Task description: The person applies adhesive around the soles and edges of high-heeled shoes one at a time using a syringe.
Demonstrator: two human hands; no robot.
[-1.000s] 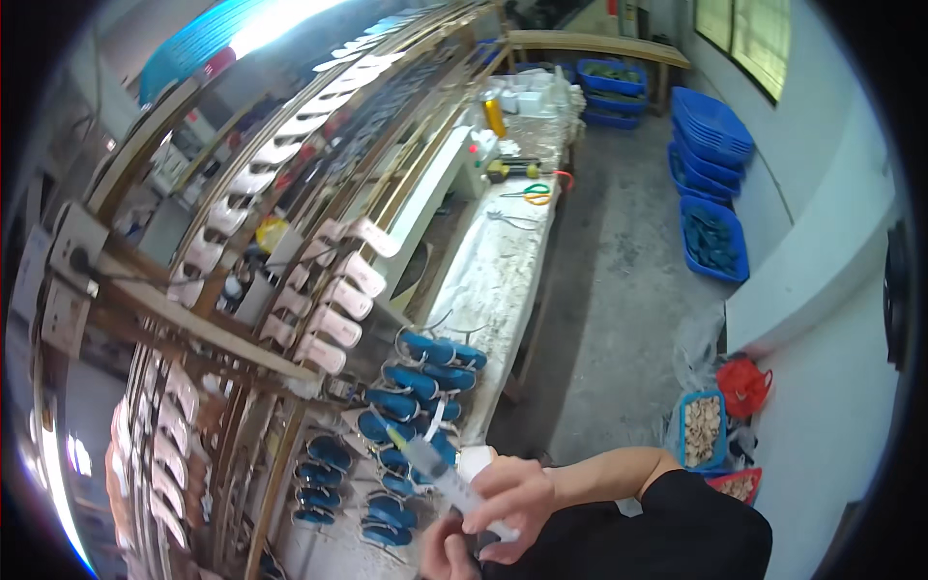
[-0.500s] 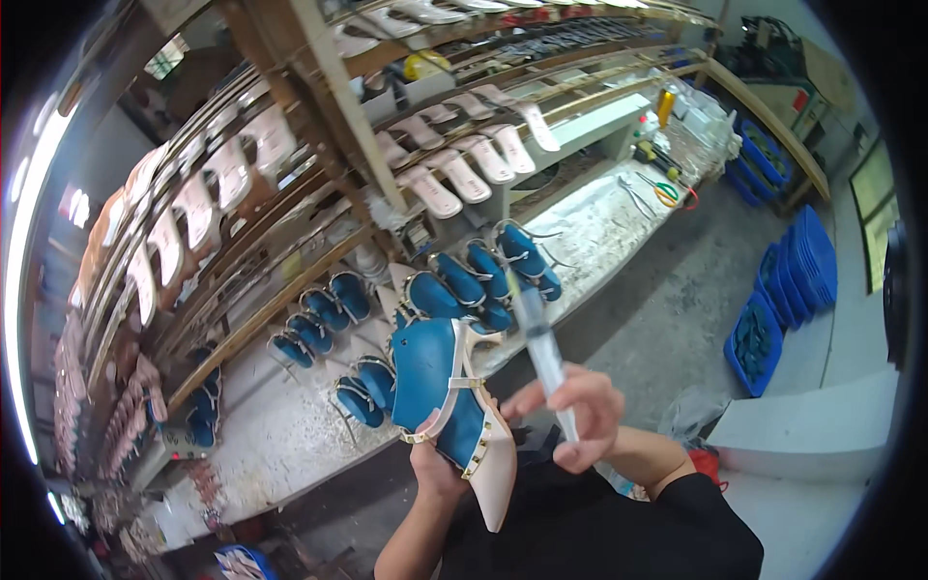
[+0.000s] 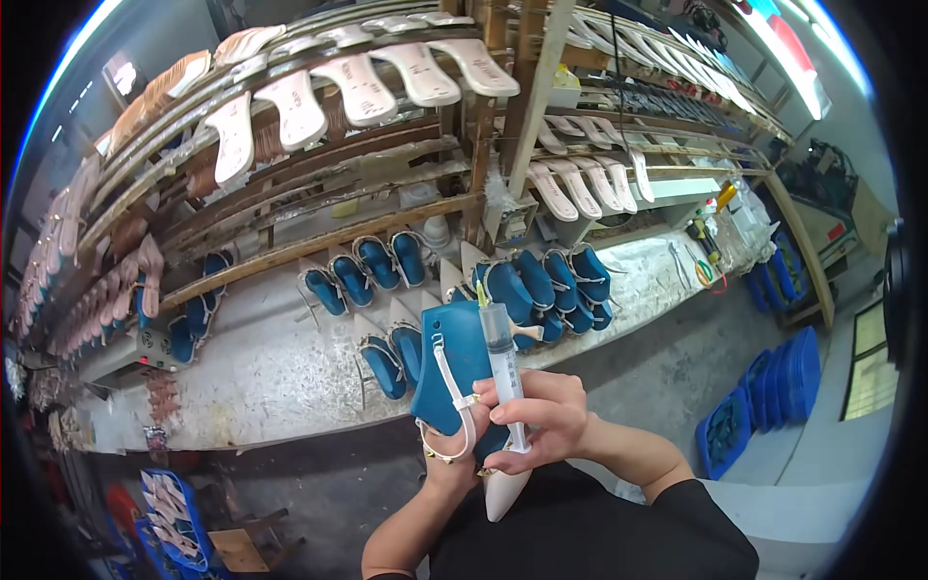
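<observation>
My left hand (image 3: 452,462) is closed round a pale pointed-toe shoe on a blue last (image 3: 452,353). A pale strap with gold studs lies loose over the last, and the pointed toe (image 3: 505,495) aims toward my body. A clear plastic syringe (image 3: 501,353) is upright in my right hand (image 3: 543,418), its narrow yellowish tip pointing away from me. Fingers and thumb wrap round the lower barrel, just over the shoe. The syringe and right hand cover part of the shoe's side. Whether the syringe touches the shoe I cannot tell.
Several similar shoes on blue lasts (image 3: 534,280) stand along the white workbench (image 3: 261,387). Wooden racks (image 3: 319,246) behind hold pale insoles (image 3: 358,87). Scissors (image 3: 703,274) and pliers lie at the bench's right. Blue baskets (image 3: 725,430) stand on the floor at right.
My view has swung left. The syringe has come from the right to over the shoe, and the strap now lies loose across the last.
</observation>
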